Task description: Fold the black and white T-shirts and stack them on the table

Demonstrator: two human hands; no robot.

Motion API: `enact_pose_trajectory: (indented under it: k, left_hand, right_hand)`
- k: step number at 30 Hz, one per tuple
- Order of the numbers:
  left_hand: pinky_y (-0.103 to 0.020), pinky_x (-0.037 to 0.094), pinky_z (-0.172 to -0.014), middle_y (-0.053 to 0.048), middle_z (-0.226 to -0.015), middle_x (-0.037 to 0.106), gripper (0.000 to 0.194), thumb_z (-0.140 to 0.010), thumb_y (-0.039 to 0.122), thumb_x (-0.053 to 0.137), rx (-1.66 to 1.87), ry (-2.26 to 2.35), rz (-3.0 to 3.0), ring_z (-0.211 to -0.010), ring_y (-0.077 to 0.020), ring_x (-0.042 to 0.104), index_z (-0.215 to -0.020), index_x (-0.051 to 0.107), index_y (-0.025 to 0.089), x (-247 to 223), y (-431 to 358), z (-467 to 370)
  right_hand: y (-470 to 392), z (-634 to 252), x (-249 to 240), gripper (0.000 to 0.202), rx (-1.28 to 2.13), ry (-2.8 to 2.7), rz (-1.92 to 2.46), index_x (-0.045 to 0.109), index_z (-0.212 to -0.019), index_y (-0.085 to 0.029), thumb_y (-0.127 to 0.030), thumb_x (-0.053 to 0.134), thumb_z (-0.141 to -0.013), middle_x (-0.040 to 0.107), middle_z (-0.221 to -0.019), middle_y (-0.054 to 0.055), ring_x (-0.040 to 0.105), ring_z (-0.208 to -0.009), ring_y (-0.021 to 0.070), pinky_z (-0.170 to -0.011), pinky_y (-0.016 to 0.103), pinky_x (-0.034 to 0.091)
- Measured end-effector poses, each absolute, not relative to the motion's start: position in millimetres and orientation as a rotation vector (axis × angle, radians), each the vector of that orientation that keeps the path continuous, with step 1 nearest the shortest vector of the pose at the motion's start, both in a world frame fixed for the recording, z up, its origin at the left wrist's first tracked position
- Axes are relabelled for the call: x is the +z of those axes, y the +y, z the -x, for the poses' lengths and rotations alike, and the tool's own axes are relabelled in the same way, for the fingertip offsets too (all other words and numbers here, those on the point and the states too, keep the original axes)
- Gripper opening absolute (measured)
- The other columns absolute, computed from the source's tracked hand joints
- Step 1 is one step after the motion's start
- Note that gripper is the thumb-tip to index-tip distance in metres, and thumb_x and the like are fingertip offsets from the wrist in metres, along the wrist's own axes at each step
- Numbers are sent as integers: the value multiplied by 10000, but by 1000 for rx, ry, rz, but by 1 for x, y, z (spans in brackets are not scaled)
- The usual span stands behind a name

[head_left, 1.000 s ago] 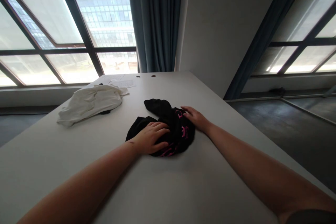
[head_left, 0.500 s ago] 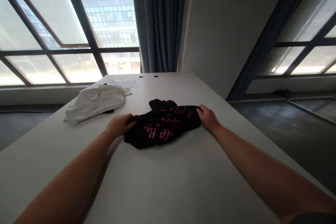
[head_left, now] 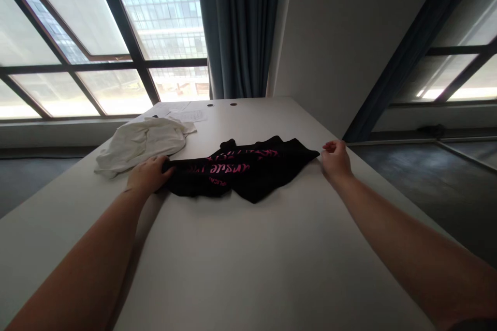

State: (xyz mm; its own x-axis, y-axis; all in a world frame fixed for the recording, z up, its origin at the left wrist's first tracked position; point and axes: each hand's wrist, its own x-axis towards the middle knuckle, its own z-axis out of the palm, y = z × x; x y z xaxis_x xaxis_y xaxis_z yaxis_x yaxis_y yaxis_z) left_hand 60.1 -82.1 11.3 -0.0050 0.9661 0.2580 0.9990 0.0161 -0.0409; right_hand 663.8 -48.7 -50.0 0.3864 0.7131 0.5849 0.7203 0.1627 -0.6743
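A black T-shirt [head_left: 256, 170] with pink lettering is stretched sideways, crumpled, over the white table. My left hand [head_left: 149, 175] is closed on its left end, thumb on top of the cloth. At the other side, my right hand [head_left: 337, 161] pinches the pointed right corner between thumb and fingers, the remaining fingers curled. The lower edge of the T-shirt hangs in uneven folds near the tabletop. Parts of the lettering are hidden in creases.
A white garment [head_left: 145, 142] lies bunched at the left, just beyond my left hand. Sheets of paper [head_left: 190, 115] rest on the far part of the white table [head_left: 248, 264]. Behind stand a blue curtain [head_left: 238, 31] and windows [head_left: 166, 15].
My hands have moved apart, the left one leftward and the right one rightward and slightly up. The black T-shirt is now spread wider, with its lettering shifted.
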Motion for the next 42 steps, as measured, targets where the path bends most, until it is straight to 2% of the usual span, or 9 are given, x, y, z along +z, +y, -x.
enact_pose_trajectory:
  k: [6, 9, 12, 16, 21, 24, 28, 34, 42]
  left_hand:
    - [-517, 426, -1152, -132, -1498, 602, 545, -986, 496, 519, -430, -1759, 2244, -1358, -374, 571, -1460, 626, 249, 4, -103, -66]
    - [-485, 393, -1202, -93, -1530, 580, 552, -967, 561, 578, -531, -1517, 2461, -1388, -336, 552, -1446, 632, 294, 0, -116, -46]
    - [-461, 399, -1206, -65, -1544, 584, 556, -923, 626, 638, -494, -1435, 2612, -1391, -322, 559, -1393, 674, 331, -8, -118, -28]
    - [-513, 423, -1171, -78, -1567, 577, 442, -938, 551, 576, -458, -1589, 2504, -1401, -360, 554, -1256, 759, 303, -22, -106, -27]
    - [-457, 474, -1105, -90, -1423, 693, 388, -958, 499, 494, -488, -1640, 2595, -1283, -325, 638, -1095, 772, 267, -16, -103, -41]
    - [-386, 537, -927, -76, -1112, 783, 424, -962, 575, 482, -481, -1813, 2709, -1020, -289, 709, -1086, 739, 261, 2, -114, -43]
    - [-302, 507, -716, -16, -824, 696, 431, -922, 642, 548, -565, -2063, 2917, -771, -223, 633, -964, 690, 237, 26, -133, -47]
    - [-229, 429, -581, 9, -720, 568, 476, -861, 664, 701, -790, -2192, 3422, -656, -149, 515, -839, 638, 193, 48, -151, -62]
    - [-241, 472, -580, -7, -718, 596, 442, -801, 589, 814, -1403, -2459, 3473, -629, -147, 561, -833, 634, 187, 51, -166, -58]
  right_hand:
    - [-103, -582, -16, 255, -130, -2173, 980, 748, -1076, -264, -159, 570, -926, 687, -1273, 115, 604, -1294, 329, -1172, 590, 454]
    - [-134, -537, -13, 323, 106, -2517, 720, 731, -1291, -279, -250, 622, -989, 704, -1320, 99, 642, -1270, 282, -1129, 492, 522]
    - [-142, -515, -21, 533, 209, -2616, 826, 643, -1476, -275, -354, 721, -954, 626, -1489, 136, 588, -1364, 333, -1156, 536, 491]
    - [-125, -516, -29, 451, 244, -2539, 950, 717, -1361, -226, -146, 617, -929, 671, -1403, 146, 631, -1286, 307, -1138, 528, 499]
    - [-122, -524, -19, 419, 299, -2553, 983, 734, -1219, -175, -56, 551, -862, 727, -1308, 137, 664, -1242, 276, -1119, 461, 514]
    - [-141, -522, -2, 401, 296, -2663, 1119, 720, -1240, -159, -89, 553, -883, 756, -1236, 148, 701, -1157, 296, -1055, 471, 537]
    - [-169, -516, 33, 357, 379, -2832, 1261, 733, -1201, -176, -118, 553, -898, 774, -1142, 137, 727, -1047, 297, -928, 419, 550]
    - [-188, -527, 81, 373, 814, -2988, 1231, 759, -1192, -234, -153, 585, -872, 775, -1085, 78, 715, -1023, 278, -857, 363, 512]
    - [-178, -548, 98, 273, 1655, -2658, 775, 740, -955, -132, -401, 708, -924, 665, -782, 10, 605, -703, 136, -668, 234, 468]
